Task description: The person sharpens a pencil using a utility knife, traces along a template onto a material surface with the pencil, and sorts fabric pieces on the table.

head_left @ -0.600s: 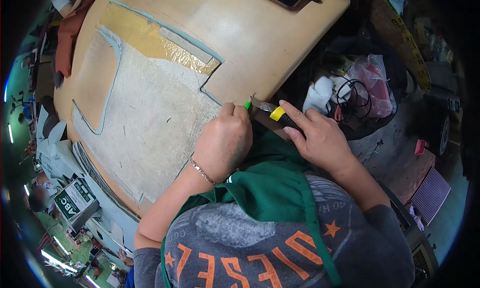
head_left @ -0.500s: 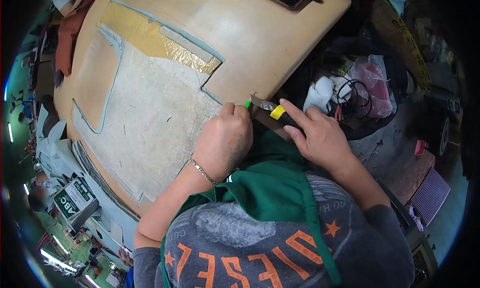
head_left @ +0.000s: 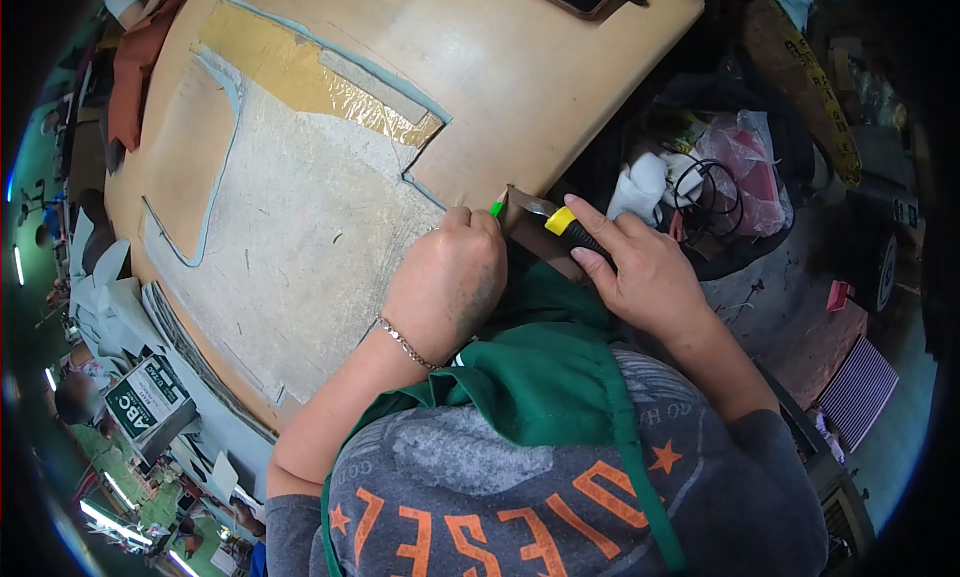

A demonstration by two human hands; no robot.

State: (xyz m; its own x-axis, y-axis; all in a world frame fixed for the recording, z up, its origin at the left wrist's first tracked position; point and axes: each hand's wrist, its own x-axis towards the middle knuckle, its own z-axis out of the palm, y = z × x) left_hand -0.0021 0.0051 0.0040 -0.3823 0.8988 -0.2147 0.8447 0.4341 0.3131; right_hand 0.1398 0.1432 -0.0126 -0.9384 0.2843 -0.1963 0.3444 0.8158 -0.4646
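Left hand [head_left: 450,267] is holding a green pencil [head_left: 497,208] in a tight grip, right hand [head_left: 645,282] is gripping a yellow-and-black knife [head_left: 560,220], blade lying right at the pencil's tip, near the bench [head_left: 560,87] edge.

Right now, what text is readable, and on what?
"DIESEL": grey shirt, upside down in view.
"GO HA": same shirt, near the right shoulder, remainder unreadable.
"ABC": green-and-white box; its smaller print is too small to read.
Yellow strip: dark lettering, too unclear to read reliably.
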